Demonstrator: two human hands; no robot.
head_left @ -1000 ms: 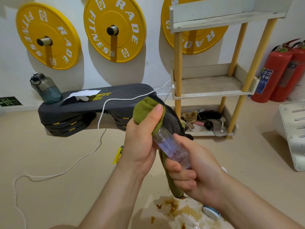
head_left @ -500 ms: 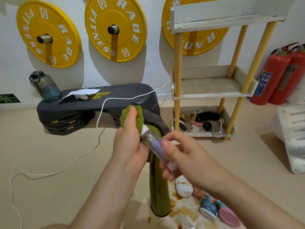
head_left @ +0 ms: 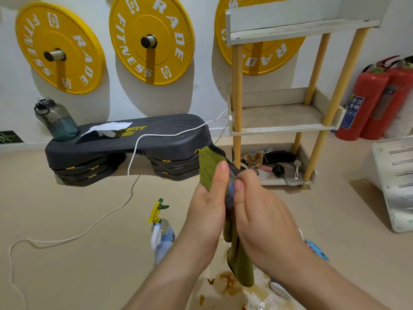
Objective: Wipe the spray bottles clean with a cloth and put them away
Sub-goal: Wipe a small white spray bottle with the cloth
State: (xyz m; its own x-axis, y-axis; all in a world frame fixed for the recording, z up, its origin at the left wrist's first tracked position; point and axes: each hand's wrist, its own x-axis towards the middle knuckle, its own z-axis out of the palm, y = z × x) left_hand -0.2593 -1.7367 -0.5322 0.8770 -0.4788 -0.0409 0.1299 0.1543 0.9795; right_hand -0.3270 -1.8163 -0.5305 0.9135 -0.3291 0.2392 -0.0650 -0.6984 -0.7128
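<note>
Cloth, clutched in the left hand, wraps the top of the small clear bottle for rubbing, while the grip of the right hand pinches its body steady in midair, above another spray bottle standing on the floor.

Left yellow weight plate on wall: white "RADE FITNESS", small square logo marks.
Middle yellow weight plate: same "RADE FITNESS", same logos.
Right yellow weight plate: "RAD…" only, rest hidden behind shelf unit.
Black step platform: yellow "…FIT", start covered by white paper.
Fire extinguisher label, blue: print too small.
Green wall sign: unreadable.
</note>
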